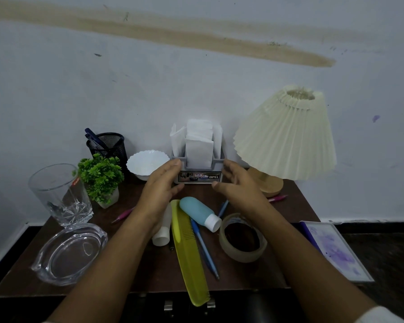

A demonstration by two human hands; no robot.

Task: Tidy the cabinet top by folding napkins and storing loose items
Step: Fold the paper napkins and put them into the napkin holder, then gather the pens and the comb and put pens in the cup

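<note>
Obs, standing by cabinet:

Grey plastic napkin holder (pixel 200 177) w/ printed label on front stands at back-centre of dark brown wooden cabinet top (pixel 299 206), close to wall. White folded napkins (pixel 200 145) upright inside it, tops well above rim.

L hand (pixel 163 185) and R hand (pixel 237 183) flank the holder, one each side, palms inward. Both spread wide, fingers fairly straight, thumbs low by front of base; neither curled round anything. L fingertips (pixel 176 163) at holder's left top corner, R fingertips (pixel 226 163) at right top corner. Touching or just beside: cannot tell.

Loose items, front-centre, between the forearms:
- yellow-green plastic comb (pixel 189 252), long, near end past cabinet's front edge
- light blue squeeze bottle w/ white cap (pixel 198 213), lying on its side, touching comb
- white tube bottle (pixel 162 231), lying partly under L wrist
- blue pen (pixel 205 248) beside comb, upper end under blue bottle
- roll of clear tape (pixel 243 238), flat, right of pen
- pink pen (pixel 123 215) left of L wrist

Left side: clear drinking glass (pixel 61 194), clear glass dish (pixel 70 252), small green plant in white pot (pixel 100 178), black mesh pen cup (pixel 107 145), white scalloped bowl (pixel 147 163) just left of holder

Right: lamp w/ cream pleated shade (pixel 287 134), tilted
</note>
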